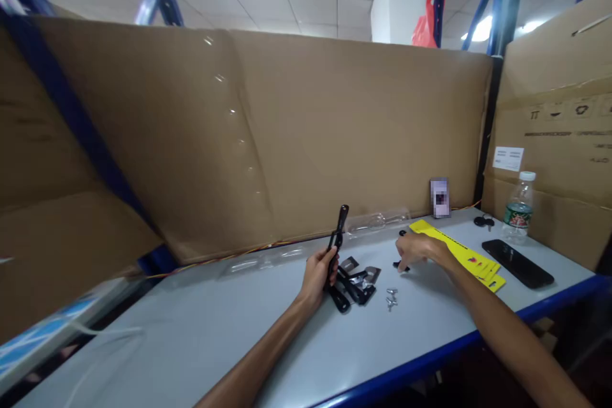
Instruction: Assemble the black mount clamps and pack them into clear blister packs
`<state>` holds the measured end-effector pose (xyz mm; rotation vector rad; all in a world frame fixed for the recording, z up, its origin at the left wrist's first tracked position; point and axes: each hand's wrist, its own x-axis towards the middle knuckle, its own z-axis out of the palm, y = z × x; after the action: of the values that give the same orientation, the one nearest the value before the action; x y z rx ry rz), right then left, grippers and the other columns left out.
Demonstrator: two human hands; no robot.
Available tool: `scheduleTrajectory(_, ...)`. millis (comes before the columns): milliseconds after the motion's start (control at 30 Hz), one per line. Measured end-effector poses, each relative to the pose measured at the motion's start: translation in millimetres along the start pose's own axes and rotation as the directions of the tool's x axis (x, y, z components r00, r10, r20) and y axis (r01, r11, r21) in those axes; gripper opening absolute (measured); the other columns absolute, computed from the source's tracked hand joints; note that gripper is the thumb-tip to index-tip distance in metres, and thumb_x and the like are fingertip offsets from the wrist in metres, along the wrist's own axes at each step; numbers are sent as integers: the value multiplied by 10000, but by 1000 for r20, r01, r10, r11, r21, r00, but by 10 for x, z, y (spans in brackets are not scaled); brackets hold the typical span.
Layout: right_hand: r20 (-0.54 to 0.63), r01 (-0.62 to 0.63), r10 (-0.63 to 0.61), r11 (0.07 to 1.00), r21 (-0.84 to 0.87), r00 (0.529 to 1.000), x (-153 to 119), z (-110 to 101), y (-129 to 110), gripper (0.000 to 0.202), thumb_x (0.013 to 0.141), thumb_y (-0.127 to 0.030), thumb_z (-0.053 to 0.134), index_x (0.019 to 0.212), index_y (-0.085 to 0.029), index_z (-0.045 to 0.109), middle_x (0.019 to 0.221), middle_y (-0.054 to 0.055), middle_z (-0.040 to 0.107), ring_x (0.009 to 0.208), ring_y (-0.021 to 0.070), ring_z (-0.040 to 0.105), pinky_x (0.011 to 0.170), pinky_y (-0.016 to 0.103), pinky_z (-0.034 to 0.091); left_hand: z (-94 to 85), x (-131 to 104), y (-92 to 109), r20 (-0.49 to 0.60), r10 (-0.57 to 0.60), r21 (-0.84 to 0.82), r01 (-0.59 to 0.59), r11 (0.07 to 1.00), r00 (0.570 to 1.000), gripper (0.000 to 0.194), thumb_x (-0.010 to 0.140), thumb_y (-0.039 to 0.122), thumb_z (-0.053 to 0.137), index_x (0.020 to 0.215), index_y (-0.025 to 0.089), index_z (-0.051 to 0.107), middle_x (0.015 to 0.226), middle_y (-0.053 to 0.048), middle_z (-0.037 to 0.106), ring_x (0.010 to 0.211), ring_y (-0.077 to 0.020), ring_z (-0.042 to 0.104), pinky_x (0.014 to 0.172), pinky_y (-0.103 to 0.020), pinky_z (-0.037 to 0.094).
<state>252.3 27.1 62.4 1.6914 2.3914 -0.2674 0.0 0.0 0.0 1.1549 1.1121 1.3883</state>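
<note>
My left hand (317,274) is closed around a long black spokeshave (340,222), held upright with one handle pointing up. Below and beside it lies a pile of black spokeshave bodies (352,290). Flat grey metal blades (371,275) rest among them. To the right, my right hand (414,250) reaches down to the table, its fingers pinched at a small black part (402,266) that they partly cover. Several silver thumb screws (391,298) lie between the pile and the front edge.
Yellow cards (461,255) lie beside my right forearm. A black phone (517,263), a water bottle (519,210) and keys (484,221) are at the right. Clear plastic packaging (377,221) lies along the cardboard wall (354,127). A small screen (440,197) leans there.
</note>
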Motion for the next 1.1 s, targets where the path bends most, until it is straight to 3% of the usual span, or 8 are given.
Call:
scheduleTrajectory(67,80,-24,19,998,66,997,49,51,52,298,682,-388,820,744,-116,713,668,57,691,554,176,639,502,239,450,6,-10,8,-8,7,-3,-7,1000,1000,489,603,602,764,695,184,528,480,74,477,348,-59,363,316,-185,240)
scheduleTrajectory(333,68,82,-116,923,375,991,308,241,142,257,640,-226,853,649,-151,607,499,-58,555,469,95,545,480,185,448,164,-181,53,99,-15,-76,22,997,995,459,645,538,786,782,158,569,510,79,479,373,-43,358,334,-159,229)
scheduleTrajectory(533,43,124,-181,808,576,982,357,307,109,183,819,-185,681,714,-171,532,479,-46,580,449,113,584,460,182,441,249,-245,-20,121,16,-4,-16,1000,993,447,663,533,765,824,163,572,561,65,502,402,-59,385,322,-160,225)
scheduleTrajectory(600,-14,174,-224,712,680,974,357,284,68,172,853,-213,647,754,-185,509,483,-45,591,423,117,574,436,184,428,250,-246,-44,132,41,34,-45,998,990,437,687,541,746,829,163,578,582,59,507,415,-63,399,322,-159,240)
scheduleTrajectory(733,-284,385,-273,470,795,919,368,214,-35,193,822,-273,689,789,-191,518,495,-82,549,375,80,487,391,170,372,256,-234,-79,140,67,81,-79,994,988,427,717,560,721,809,176,560,594,58,510,415,-69,422,317,-164,276)
scheduleTrajectory(800,-352,430,-253,416,801,901,388,198,-55,174,809,-283,687,775,-182,549,503,-89,520,376,71,468,385,173,363,259,-226,-92,132,71,76,-82,994,989,421,717,560,718,774,192,522,599,57,519,413,-76,444,309,-170,294)
scheduleTrajectory(867,-346,413,-226,450,792,911,417,203,-30,146,799,-268,673,733,-170,586,504,-84,500,392,70,460,388,176,362,254,-219,-97,117,72,49,-78,996,990,407,722,544,713,767,201,499,605,57,531,408,-76,453,305,-170,294)
scheduleTrajectory(1100,-198,131,-23,822,554,980,527,325,184,126,782,-234,681,684,-156,698,547,-39,587,448,79,482,439,194,345,179,-177,-47,53,25,-7,-25,1000,998,370,709,479,721,830,178,545,572,68,528,370,-60,411,301,-165,229)
